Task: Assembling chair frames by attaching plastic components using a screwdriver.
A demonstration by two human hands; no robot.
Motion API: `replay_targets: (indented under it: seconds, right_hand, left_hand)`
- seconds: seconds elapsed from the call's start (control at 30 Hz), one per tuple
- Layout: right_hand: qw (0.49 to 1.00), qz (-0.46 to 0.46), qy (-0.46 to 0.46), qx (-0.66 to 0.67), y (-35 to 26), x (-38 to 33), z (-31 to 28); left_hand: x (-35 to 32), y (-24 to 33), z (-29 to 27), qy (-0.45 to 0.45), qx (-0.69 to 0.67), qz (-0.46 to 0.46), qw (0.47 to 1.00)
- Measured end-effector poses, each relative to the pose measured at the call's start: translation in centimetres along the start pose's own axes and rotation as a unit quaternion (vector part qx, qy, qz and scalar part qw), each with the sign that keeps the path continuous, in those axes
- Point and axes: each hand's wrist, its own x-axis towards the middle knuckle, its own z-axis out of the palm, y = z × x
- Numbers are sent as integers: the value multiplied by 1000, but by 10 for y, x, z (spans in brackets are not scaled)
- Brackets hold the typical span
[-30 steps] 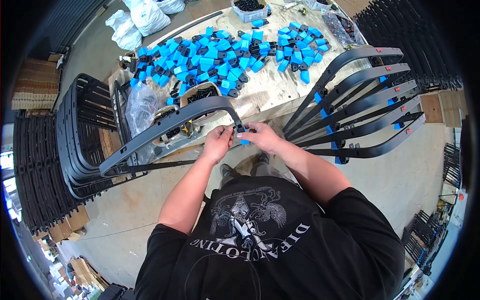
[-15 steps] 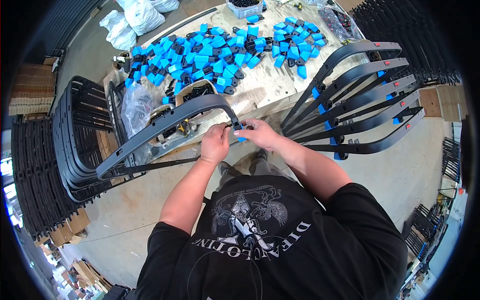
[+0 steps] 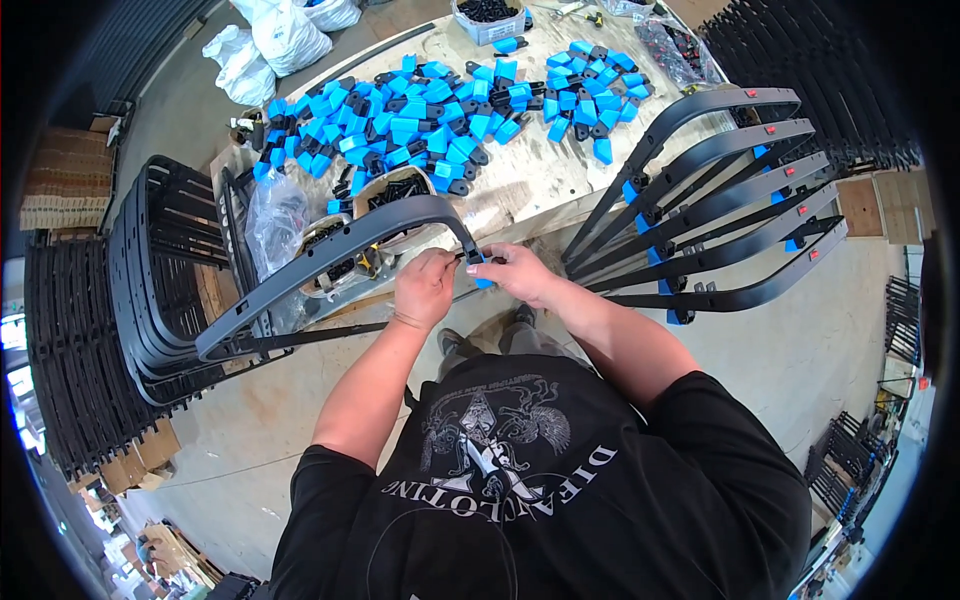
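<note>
A curved black metal frame [image 3: 345,245] spans from the left toward me, its bent end between my hands. My right hand [image 3: 518,275] is closed on a blue-and-black plastic piece [image 3: 484,283] at that end, thumb pressed against it. Just left of the joint, my left hand [image 3: 425,288] is closed, fingertips pinched around a small dark part whose kind is too small to make out. Many similar blue-and-black pieces [image 3: 400,115] lie heaped on the wooden table [image 3: 545,185]. Near the frame stands an open box of small black parts [image 3: 400,190].
Several black frames [image 3: 720,215] with blue pieces lean at the table's right side. More frames [image 3: 150,290] are stacked at left. On the table are a clear plastic bag [image 3: 275,215] and a far bin of black parts [image 3: 490,25]. White sacks [image 3: 285,40] sit beyond.
My left hand has shifted slightly to the left and down, still pinched by the joint. The right hand keeps its hold on the blue-and-black piece.
</note>
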Motion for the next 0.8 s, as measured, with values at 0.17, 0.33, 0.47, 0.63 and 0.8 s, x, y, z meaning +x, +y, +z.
replay_targets:
  seconds: [0.17, 0.33, 0.47, 0.63, 0.8]
  right_hand:
    - [1000, 6, -7, -1, -4, -1, 0]
    - [1000, 13, 1, 10, -9, -6, 1]
    - [1000, 1, 20, -15, -3, -4, 0]
    - [1000, 0, 15, -10, -6, -6, 1]
    - [1000, -2, -1, 7, 3, -2, -2]
  left_hand:
    - [-2, 3, 3, -6, 8, -12, 1000]
    - [-3, 7, 9, -79, -315, -389, 862]
    - [1, 0, 1, -107, -454, -418, 780]
    - [6, -5, 2, -86, -464, -435, 767]
    - [-4, -4, 4, -95, -399, -359, 838]
